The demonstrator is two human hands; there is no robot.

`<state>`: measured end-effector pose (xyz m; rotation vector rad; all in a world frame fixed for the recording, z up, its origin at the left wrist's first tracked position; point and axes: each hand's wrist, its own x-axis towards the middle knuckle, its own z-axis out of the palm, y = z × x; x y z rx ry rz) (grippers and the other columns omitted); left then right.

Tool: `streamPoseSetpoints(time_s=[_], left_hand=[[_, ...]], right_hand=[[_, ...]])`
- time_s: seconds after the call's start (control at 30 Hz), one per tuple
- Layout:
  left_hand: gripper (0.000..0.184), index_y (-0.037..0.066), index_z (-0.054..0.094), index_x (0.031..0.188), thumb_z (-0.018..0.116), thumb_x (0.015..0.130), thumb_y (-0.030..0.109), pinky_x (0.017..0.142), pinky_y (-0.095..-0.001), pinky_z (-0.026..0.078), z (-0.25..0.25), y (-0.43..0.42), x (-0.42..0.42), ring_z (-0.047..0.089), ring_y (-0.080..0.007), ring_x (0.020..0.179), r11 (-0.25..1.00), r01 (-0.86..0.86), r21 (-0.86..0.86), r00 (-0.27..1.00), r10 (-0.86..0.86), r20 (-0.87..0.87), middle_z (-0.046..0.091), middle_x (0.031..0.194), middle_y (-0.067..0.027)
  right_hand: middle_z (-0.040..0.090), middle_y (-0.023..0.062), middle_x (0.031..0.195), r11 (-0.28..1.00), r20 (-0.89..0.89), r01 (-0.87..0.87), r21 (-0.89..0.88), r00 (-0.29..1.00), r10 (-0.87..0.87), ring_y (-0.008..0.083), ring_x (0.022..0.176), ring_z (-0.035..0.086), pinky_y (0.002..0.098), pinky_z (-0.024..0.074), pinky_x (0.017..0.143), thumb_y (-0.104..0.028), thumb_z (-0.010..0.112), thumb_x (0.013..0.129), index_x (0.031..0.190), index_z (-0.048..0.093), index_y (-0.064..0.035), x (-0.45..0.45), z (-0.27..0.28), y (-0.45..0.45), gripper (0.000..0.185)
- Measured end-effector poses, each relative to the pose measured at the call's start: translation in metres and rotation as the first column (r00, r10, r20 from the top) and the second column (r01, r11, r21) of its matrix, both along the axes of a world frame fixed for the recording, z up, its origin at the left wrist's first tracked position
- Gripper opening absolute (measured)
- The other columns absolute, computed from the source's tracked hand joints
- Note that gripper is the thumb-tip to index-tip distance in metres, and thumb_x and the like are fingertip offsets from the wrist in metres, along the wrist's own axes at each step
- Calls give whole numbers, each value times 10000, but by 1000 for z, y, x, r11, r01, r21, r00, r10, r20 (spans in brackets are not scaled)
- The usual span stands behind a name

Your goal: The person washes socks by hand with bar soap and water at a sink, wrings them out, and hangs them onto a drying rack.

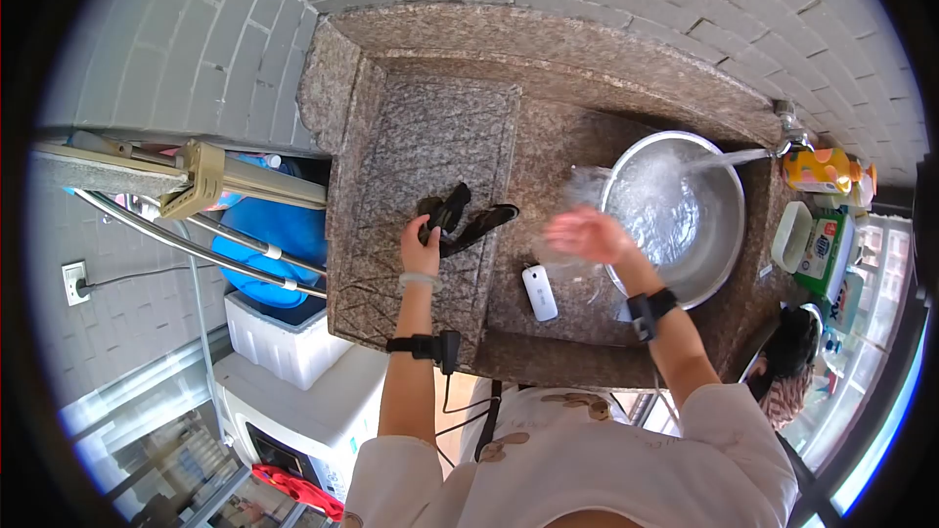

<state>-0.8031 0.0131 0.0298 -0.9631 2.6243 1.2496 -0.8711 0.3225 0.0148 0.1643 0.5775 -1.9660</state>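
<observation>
On the ridged stone washboard slab (430,137), my left hand (421,246) is closed on a black shoe-like item (479,227). Its exact kind is unclear; one long, narrow part points right and a shorter part stands up beside the fingers. My right hand (587,233) is slightly blurred, fingers stretched out and holding nothing, near the left rim of a metal basin (729,254). Water (675,205) fills part of the basin, and a stream runs into it from the tap (794,137). Below my right hand lies a white oval object (540,293) in the stone sink.
Right of the basin stand an orange bottle (817,170), a pale soap dish (791,237) and a green packet (827,249). A blue tub (264,244) and white foam box (284,342) are at the left, by metal poles. A stone wall edges the sink.
</observation>
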Motion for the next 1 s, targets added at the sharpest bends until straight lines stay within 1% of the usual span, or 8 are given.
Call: streamPoseSetpoints(time_s=[0.17,0.27,0.4,0.47,0.6,0.73,0.8,1.0], left_hand=[[149,53,557,911,623,806,137,849,-374,426,4,1,2,520,-249,991,995,-52,84,991,61,-116,538,1066,-93],[147,49,544,909,626,799,102,814,-321,418,38,4,10,517,-185,925,993,47,104,940,-9,-341,535,996,-47],[175,53,512,967,601,816,70,662,-227,379,81,9,11,463,-77,764,926,86,369,817,147,-557,490,874,0],[188,51,506,978,595,812,48,683,-226,375,102,7,8,464,-80,776,848,95,521,803,244,-543,491,874,0],[262,52,467,1021,554,792,-42,776,-238,372,126,2,10,468,-104,850,637,182,749,801,346,-489,479,938,-27],[271,73,444,994,510,781,-81,836,-295,386,124,-1,17,478,-156,904,503,273,820,726,451,-518,462,996,-52],[269,86,443,1001,520,788,-59,868,-352,384,113,-5,22,485,-192,955,415,304,858,697,517,-497,474,996,-52],[303,80,464,987,463,725,-72,913,-423,379,120,3,18,492,-248,1032,-79,426,901,681,684,-262,502,989,-59]], right_hand=[[486,123,1226,974,-209,-69,217,971,115,229,1066,524,348,427,909,-210,500,887,1201,473,-35,1,23,-118,361],[474,97,1207,650,-809,496,576,457,369,216,1018,517,329,429,860,-118,556,842,1231,458,-105,-16,16,-132,402],[402,153,1259,818,-774,280,503,566,283,302,1122,437,373,388,918,-184,660,747,1263,417,-110,-20,9,-144,574],[270,160,1344,912,-894,18,409,206,397,338,1231,296,417,309,986,-235,741,656,1329,329,-158,-13,26,-141,793],[267,153,1339,830,-950,465,309,180,253,335,1253,258,421,291,997,-186,776,614,1330,313,-152,16,26,-169,853],[314,125,1309,909,-961,340,242,212,177,310,1196,349,403,324,975,-121,717,684,1279,358,-134,9,-5,-174,695],[395,95,1247,977,-632,28,211,766,115,271,1114,436,395,368,936,-127,639,766,1225,397,-125,4,-5,-169,519],[510,57,1103,979,294,-17,-204,953,78,211,1037,508,391,455,845,-221,554,855,1195,426,-112,13,42,-160,378]])
